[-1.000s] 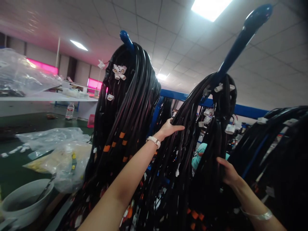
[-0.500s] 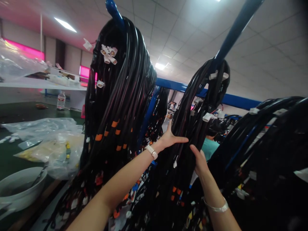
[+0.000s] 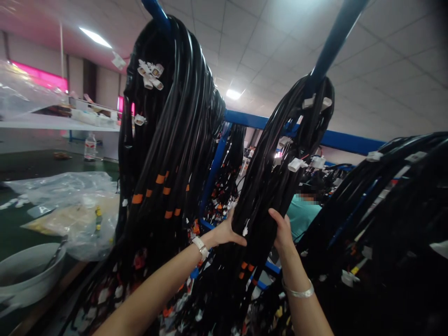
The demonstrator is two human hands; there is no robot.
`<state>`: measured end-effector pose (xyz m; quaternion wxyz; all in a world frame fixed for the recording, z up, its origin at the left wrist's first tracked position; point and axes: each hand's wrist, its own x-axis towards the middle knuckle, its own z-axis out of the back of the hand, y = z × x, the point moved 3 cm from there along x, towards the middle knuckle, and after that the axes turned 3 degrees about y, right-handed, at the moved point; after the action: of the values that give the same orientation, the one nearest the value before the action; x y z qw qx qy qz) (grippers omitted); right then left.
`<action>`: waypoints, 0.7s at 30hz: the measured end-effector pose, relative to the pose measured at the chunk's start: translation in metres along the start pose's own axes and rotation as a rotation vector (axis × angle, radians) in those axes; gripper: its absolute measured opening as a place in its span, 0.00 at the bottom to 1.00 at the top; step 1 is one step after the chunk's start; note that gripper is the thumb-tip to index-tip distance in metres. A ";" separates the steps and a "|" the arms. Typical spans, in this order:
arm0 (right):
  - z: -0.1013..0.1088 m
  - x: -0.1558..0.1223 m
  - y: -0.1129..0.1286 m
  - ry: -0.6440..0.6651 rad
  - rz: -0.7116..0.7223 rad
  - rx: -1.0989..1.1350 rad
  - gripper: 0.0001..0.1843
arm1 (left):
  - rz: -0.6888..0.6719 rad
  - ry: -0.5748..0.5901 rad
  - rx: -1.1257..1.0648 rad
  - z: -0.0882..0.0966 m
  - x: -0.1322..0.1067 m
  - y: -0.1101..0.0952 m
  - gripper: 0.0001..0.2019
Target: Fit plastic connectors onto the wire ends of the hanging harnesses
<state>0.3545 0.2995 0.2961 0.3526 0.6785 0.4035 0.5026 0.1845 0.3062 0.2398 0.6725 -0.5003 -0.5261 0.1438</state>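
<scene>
A thick bundle of black wire harnesses [image 3: 266, 172] hangs from a blue hook arm in front of me. White connectors stick out from its upper part, and short orange tape bands mark its lower part. My left hand [image 3: 227, 232] grips the left side of the bundle, thumb across the front and fingers largely hidden behind. On the opposite side, my right hand [image 3: 282, 228] clasps the bundle with its thumb on the front; its other fingers are mostly out of sight behind the cables. Both hands are at about the same height.
Larger harness bundles hang at the left [image 3: 185, 116] and right [image 3: 392, 186]. A blue rack bar [image 3: 350, 140] runs behind. On the left bench lie plastic bags [image 3: 87, 214], a white bowl [image 3: 35, 280] and a bottle [image 3: 90, 147]. Beyond the rack is a person in teal [image 3: 303, 214].
My left hand has slid down and left along the bundle. The right hand has shifted slightly left, and its thumb still lies on the bundle's front. The view has moved a little.
</scene>
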 end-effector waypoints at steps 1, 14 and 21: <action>0.000 0.000 0.000 -0.007 -0.004 0.008 0.19 | -0.024 0.006 0.034 -0.002 -0.001 -0.001 0.63; 0.000 -0.010 0.013 -0.028 0.022 -0.110 0.18 | 0.061 -0.256 0.030 -0.037 -0.018 -0.006 0.36; 0.019 -0.028 0.046 -0.019 -0.083 -0.155 0.19 | 0.099 -0.461 0.067 -0.007 -0.045 -0.047 0.26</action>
<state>0.3775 0.2533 0.3207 0.4283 0.6367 0.3877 0.5108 0.1565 0.2481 0.2536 0.5429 -0.4570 -0.6354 0.3045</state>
